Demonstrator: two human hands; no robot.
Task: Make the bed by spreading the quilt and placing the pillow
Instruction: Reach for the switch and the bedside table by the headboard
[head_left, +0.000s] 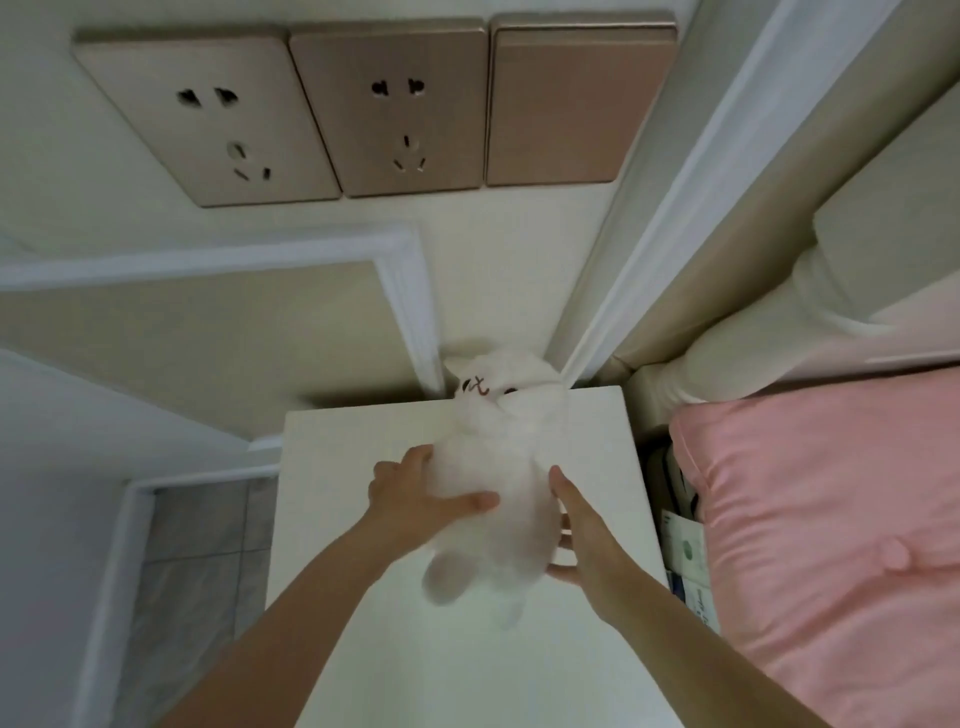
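Note:
A white plush toy (493, 457) with a stitched face lies on a white bedside cabinet (353, 457), its head against the wall. My left hand (415, 499) grips its left flank, thumb across the belly. On the toy's right side my right hand (576, 535) holds it, fingers curled under the body. A pink satin pillow (821, 519) lies on the bed at the right. No quilt is in view.
Two bronze wall sockets (218, 114) and a blank bronze plate (571, 104) sit on the wall above. The beige padded headboard (779, 218) rises at the right. Packets (685, 551) are wedged in the gap between cabinet and bed. Grey floor tiles (197, 561) lie at the left.

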